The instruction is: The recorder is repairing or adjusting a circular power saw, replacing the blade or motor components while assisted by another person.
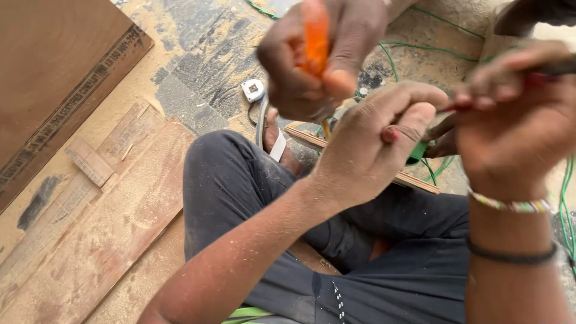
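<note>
I see my left hand (366, 150) curled into a loose fist, fingers pressed together around a small red-tipped piece (390, 133) that peeks out beside my thumb; what it is I cannot tell. My right hand (516, 114) pinches a thin red-handled tool (480, 102) between thumb and forefinger, its tip reaching toward my left hand, just above a green part (418, 151) between my hands. I judge the tool light, stiff and narrow, easy to roll in dusty fingers, so the handle near the tip seems the best hold. Another person's hand (318, 60) above grips an orange-handled tool (315, 39), fingers wrapped tight. Green wire (567, 192) trails over the sawdust-covered floor (198, 66), near wooden boards (102, 228).
</note>
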